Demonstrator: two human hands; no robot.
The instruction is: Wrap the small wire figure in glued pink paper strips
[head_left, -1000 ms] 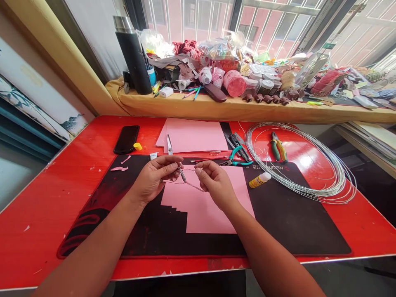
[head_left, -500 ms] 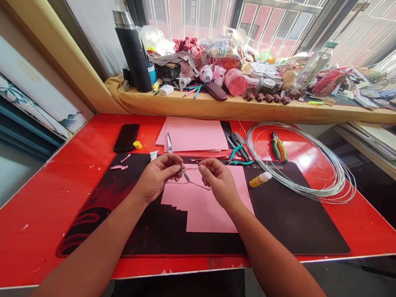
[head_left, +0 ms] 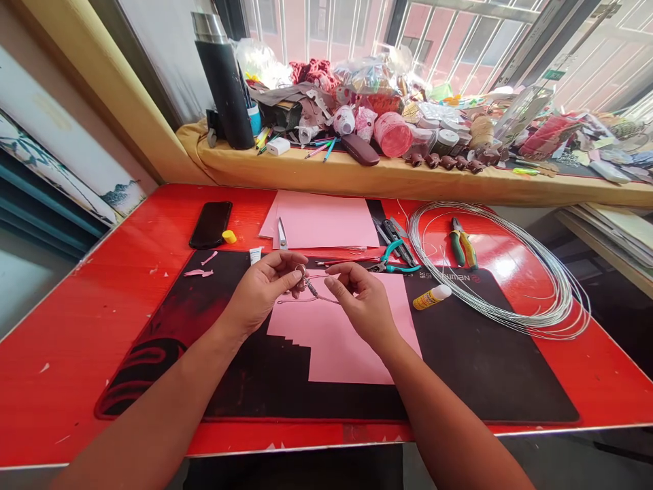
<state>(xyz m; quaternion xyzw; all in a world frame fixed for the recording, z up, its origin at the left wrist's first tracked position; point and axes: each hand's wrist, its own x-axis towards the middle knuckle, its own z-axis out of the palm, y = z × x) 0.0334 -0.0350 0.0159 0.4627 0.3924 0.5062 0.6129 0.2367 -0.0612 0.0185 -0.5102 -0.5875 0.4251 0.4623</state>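
Both hands meet over the middle of the black desk mat [head_left: 459, 367] that covers most of the glossy red table [head_left: 102, 286]. The left hand [head_left: 262, 289] has its thumb and fingers pinched together on one end of a thin, bent piece of silver wire with a tightly wound coil section [head_left: 311, 289]; the right hand [head_left: 364, 303] pinches the other side of it, fingertips closed on the strand. The wire is held just above a stepped-cut sheet of pink paper [head_left: 347, 340] lying on the mat, not resting on it as far as I can tell.

Toward the table's far edge lie a larger pink sheet [head_left: 321, 221] with small silver scissors [head_left: 281, 233] on its left margin, and a black phone [head_left: 211, 224] with a little yellow cap [head_left: 229, 236] just beside it near the far left corner. To the right of the hands sit teal-handled pliers [head_left: 395, 262], a small yellow glue bottle with a white cap [head_left: 432, 296], and a big loose hoop of coiled silver wire [head_left: 510, 272] with green-and-yellow-handled pliers [head_left: 462, 245] lying inside it. A tall black flask [head_left: 224, 82] stands on the cluttered windowsill beyond.
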